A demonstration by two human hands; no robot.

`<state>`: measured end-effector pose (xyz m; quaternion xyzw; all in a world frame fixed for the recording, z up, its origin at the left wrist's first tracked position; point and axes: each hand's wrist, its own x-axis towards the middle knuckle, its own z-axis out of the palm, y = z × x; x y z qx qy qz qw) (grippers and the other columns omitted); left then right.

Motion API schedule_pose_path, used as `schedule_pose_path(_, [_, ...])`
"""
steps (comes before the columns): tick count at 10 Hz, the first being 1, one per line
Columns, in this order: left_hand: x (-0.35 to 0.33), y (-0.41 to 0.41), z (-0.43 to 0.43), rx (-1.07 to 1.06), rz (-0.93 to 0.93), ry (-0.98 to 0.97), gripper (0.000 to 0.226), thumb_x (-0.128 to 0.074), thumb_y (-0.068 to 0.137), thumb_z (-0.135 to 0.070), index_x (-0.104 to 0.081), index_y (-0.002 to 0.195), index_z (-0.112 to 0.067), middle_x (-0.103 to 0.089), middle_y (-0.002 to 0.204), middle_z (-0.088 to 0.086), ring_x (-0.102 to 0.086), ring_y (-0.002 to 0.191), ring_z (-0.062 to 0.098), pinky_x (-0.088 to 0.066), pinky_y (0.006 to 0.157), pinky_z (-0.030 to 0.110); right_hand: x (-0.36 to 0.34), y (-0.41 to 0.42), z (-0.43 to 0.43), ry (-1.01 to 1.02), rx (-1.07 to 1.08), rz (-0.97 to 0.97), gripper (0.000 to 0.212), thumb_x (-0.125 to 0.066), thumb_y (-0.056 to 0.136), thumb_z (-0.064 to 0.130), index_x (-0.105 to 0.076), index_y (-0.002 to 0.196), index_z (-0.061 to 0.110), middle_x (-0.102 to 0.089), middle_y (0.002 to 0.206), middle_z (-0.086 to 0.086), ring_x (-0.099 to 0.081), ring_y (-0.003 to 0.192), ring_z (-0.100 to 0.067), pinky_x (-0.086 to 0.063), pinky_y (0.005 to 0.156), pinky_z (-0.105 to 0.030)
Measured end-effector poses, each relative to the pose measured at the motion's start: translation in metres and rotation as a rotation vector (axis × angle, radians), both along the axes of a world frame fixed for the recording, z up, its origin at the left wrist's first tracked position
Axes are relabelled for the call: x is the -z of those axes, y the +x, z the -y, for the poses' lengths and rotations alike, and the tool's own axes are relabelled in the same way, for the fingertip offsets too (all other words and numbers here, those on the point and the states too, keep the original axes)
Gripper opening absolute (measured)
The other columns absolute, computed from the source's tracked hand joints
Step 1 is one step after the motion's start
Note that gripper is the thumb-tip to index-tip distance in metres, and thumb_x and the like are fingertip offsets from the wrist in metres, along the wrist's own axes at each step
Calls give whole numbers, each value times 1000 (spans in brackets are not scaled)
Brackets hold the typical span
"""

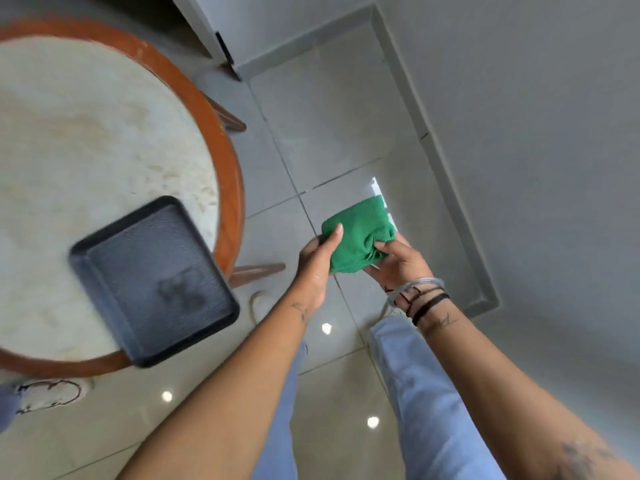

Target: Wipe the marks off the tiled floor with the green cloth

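Observation:
The green cloth (358,235) is bunched up in mid-air, well above the glossy grey tiled floor (332,133). My left hand (317,263) grips its left side, thumb laid over the top. My right hand (398,263) holds its right side from below, with fingers tucked into the folds. I stand upright, and my legs in light blue jeans (426,393) show below my arms. I cannot make out any marks on the floor from here.
A round table (227,161) with a brown wooden rim and pale top stands at the left. A black tray (152,282) sits at its near edge. A grey wall (519,133) and skirting run along the right. A shoe (48,394) lies at lower left.

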<state>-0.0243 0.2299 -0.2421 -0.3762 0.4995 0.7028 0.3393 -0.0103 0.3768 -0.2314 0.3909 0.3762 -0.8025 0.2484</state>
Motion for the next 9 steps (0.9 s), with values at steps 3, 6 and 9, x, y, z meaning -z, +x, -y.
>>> schedule_pose_path(3, [-127, 4, 158, 7, -255, -307, 31, -71, 80, -3, -63, 109, -12, -72, 107, 12, -71, 94, 22, -59, 79, 30, -116, -28, 121, 390, -641, -65, 28, -73, 83, 21, -67, 105, 7, -72, 100, -10, -69, 90, -26, -59, 73, -43])
schedule_pose_path(6, [-77, 53, 247, 108, -60, -809, 28, -78, 72, -9, -65, 97, -12, -72, 97, 12, -68, 93, 33, -57, 80, 43, -60, 13, 263, 935, -1007, -136, 8, -68, 76, 21, -62, 75, 16, -71, 84, -10, -64, 74, -29, -47, 61, -30])
schedule_pose_path(9, [-115, 63, 239, 523, -113, -1212, 55, -67, 82, -33, -46, 128, -10, -54, 127, 16, -52, 117, 37, -49, 88, 47, -108, 16, 248, 1201, -993, -239, 27, -61, 82, 29, -63, 107, 18, -67, 108, -4, -63, 97, -28, -46, 73, -31])
